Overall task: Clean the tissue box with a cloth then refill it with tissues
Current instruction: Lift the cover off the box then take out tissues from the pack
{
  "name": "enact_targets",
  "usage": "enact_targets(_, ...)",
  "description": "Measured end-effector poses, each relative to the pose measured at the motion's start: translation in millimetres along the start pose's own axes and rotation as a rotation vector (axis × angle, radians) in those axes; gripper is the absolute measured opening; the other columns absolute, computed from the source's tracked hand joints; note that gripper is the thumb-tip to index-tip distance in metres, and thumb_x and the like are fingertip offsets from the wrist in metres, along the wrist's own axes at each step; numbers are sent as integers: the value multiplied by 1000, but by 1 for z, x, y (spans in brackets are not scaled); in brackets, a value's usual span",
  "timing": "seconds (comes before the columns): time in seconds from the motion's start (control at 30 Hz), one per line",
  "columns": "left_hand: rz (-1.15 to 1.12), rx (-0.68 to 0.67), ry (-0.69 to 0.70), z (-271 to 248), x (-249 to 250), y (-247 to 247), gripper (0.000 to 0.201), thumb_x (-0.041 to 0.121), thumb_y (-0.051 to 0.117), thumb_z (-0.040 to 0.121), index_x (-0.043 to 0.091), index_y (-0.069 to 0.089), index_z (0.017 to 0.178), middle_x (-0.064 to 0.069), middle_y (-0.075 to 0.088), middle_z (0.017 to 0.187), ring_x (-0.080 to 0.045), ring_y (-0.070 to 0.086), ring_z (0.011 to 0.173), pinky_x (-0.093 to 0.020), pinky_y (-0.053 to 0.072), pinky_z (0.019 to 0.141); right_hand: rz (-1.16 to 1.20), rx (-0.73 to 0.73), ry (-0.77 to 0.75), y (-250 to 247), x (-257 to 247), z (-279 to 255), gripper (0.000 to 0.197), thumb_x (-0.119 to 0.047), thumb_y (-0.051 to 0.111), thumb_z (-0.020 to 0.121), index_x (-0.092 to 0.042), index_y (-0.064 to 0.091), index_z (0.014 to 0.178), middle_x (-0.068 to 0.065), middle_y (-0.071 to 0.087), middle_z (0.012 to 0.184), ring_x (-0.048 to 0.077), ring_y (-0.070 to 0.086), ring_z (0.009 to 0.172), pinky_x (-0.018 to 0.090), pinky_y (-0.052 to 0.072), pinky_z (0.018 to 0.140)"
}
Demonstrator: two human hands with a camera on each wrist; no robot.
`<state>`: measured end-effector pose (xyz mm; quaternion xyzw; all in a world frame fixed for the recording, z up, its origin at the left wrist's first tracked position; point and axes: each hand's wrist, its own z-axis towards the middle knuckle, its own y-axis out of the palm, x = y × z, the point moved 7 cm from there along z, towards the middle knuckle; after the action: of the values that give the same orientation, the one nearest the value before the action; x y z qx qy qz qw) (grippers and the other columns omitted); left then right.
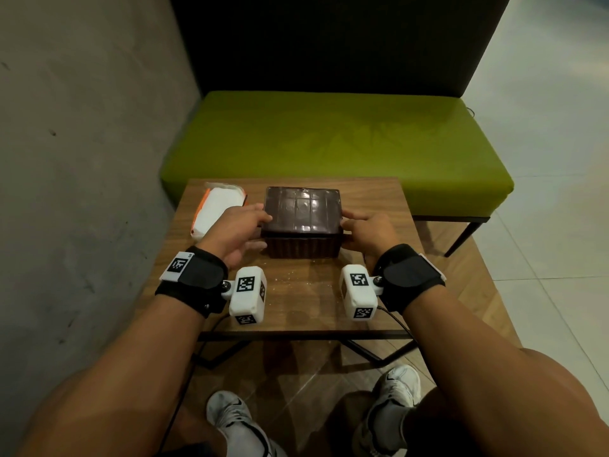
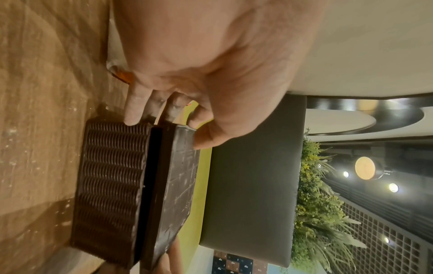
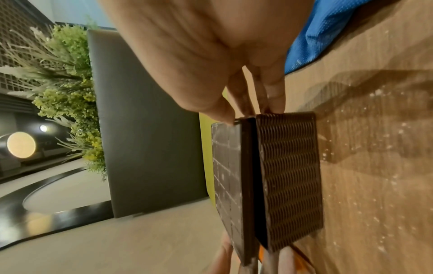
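I see the tissue box [image 1: 303, 222] standing near the middle of the wooden counter [image 1: 296, 298], a dark brown box with woven-patterned sides and a smooth lid [image 1: 303, 207] on top. In the left wrist view a dark gap shows between the lid [image 2: 178, 185] and the woven body [image 2: 110, 176], so the lid sits slightly raised on that side.

My left hand [image 1: 235, 230] holds the left end of the box: its thumb [image 2: 206, 133] lies on the lid's top edge while the fingers [image 2: 134, 109] press against the end wall below. My right hand [image 1: 370, 230] does the same at the right end, thumb [image 3: 211, 105] on the lid's corner and fingers [image 3: 274, 92] against the woven side. Both hands are curled around the box ends, gripping it between them.

Just left of the box, partly behind my left hand, lies a white tissue pack [image 1: 217, 209] with orange trim, on the counter's far left corner. A blue cloth [image 3: 328, 27] shows only in the right wrist view, lying on the counter near my right wrist. Pale specks [image 1: 290, 275] are scattered over the counter in front of the box.

Beyond the counter stands a green bench [image 1: 336, 143] with a dark backrest, and a grey wall [image 1: 82, 127] runs along the left. My shoes [image 1: 230, 413] rest on the floor below.
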<state>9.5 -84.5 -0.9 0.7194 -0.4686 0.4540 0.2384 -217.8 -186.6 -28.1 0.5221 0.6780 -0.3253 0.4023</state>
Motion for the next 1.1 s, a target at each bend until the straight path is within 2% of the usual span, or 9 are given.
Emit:
enact_targets(0.17, -1, -1, -4, 6, 3, -6, 20, 9, 62, 104, 20, 72, 116, -7, 73, 119, -26, 67, 116, -54, 58, 104, -23, -49, 36, -2, -9, -4, 31, 3, 54, 105, -6, 72, 129, 19, 75, 123, 32, 74, 91, 48, 64, 83)
enact_targets(0.27, 30, -11, 10, 8, 0, -7, 30, 12, 63, 104, 19, 70, 132, -3, 74, 122, -23, 67, 121, -50, 58, 104, -67, -70, 20, -5, -16, -8, 33, -2, 55, 106, -15, 72, 131, 12, 76, 119, 33, 74, 102, 51, 64, 86)
enact_targets(0.43, 115, 31, 88, 1, -1, -10, 36, 21, 67, 104, 19, 67, 140, 0, 71, 119, -12, 64, 98, -27, 52, 67, -141, -27, -88, -9, -25, -13, 33, -2, 57, 103, -14, 71, 130, 5, 71, 95, 17, 57, 77, 30, 51, 62)
enact_targets(0.5, 138, 66, 128, -5, -1, -13, 34, 22, 68, 104, 17, 67, 137, 1, 68, 107, -9, 61, 87, -25, 49, 61, -167, 3, -118, -10, -24, -17, 24, -1, 59, 102, -7, 71, 122, 3, 69, 84, 14, 57, 65, 29, 48, 56)
enact_targets(0.6, 138, 107, 190, -17, -3, -20, 29, 20, 74, 100, 14, 70, 129, -4, 68, 108, -14, 60, 84, -22, 51, 52, -198, 13, -138, -13, -22, -29, 6, -3, 64, 101, -7, 63, 106, 6, 68, 77, 13, 58, 58, 28, 48, 50)
enact_targets(0.73, 183, 75, 176, -38, -9, -31, 27, 13, 85, 90, 12, 66, 110, -8, 72, 106, -19, 67, 81, -25, 56, 49, -222, -163, -20, -16, -10, -47, 26, 4, 64, 97, -15, 47, 93, 6, 58, 65, 14, 53, 45, 29, 45, 46)
enact_targets(0.87, 317, -138, -27, -56, -33, -34, 33, 6, 88, 84, 11, 61, 102, -9, 69, 84, -16, 66, 66, -25, 58, 50, -257, -365, 131, -19, 7, -64, 33, 11, 62, 97, -13, 42, 108, 8, 61, 55, 19, 59, 45, 25, 51, 42)
enact_targets(0.97, 450, -177, -175, -59, -56, -28, 35, 4, 88, 84, 12, 58, 101, -6, 67, 75, -16, 64, 62, -25, 56, 47, -379, -363, 205, -20, 28, -63, 28, 7, 66, 96, -10, 48, 109, 10, 66, 58, 23, 67, 50, 30, 58, 50)
enact_targets(1.1, 488, -151, -296, -49, -82, -17, 30, -4, 80, 91, 12, 54, 91, -6, 58, 65, -16, 52, 53, -24, 51, 42, -622, -298, 239, -13, 53, -49, 15, -2, 72, 95, -3, 60, 103, 19, 69, 81, 35, 68, 78, 52, 61, 94)
